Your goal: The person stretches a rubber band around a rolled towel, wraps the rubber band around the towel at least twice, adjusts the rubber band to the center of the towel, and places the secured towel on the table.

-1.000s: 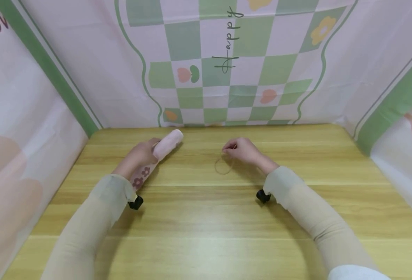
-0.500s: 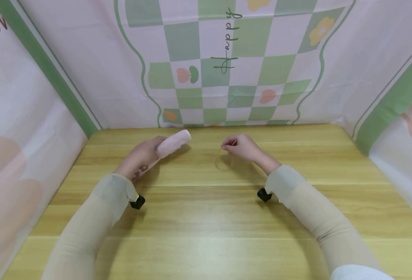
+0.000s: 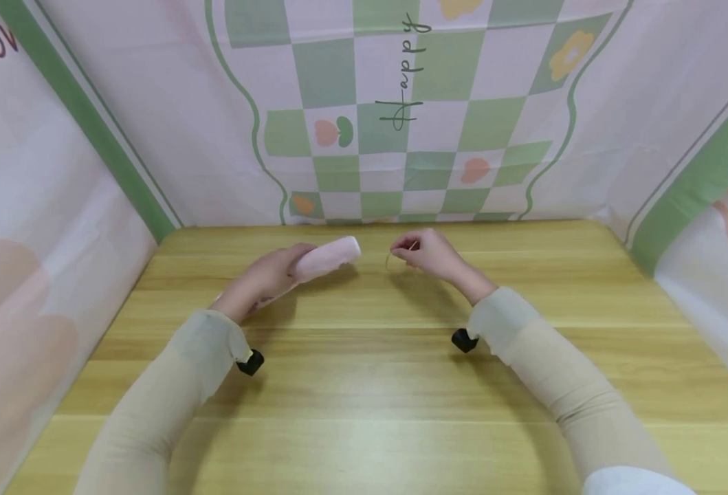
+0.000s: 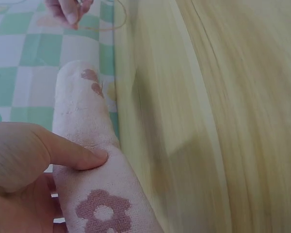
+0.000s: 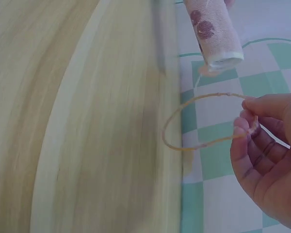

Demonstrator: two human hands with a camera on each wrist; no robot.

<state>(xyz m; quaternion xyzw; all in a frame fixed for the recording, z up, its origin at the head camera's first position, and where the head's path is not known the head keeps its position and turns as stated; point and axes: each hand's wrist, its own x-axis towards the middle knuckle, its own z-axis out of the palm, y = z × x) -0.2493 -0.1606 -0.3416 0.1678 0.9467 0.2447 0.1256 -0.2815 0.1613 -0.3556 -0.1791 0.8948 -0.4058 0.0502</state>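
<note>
Pink flowered towel rolled into a tube [image 3: 325,260], gripped by the left hand [image 3: 267,275], thumb pressed on the cloth, far end lifted off the yellow wooden table [image 3: 364,385] and turned toward the right. Thin tan rubber band loop [image 5: 203,121] just beyond that open end, pinched between thumb and fingertips of the right hand [image 3: 432,256], held above the tabletop. Green-and-white checkered backdrop cloth [image 3: 401,137] behind both hands.
</note>
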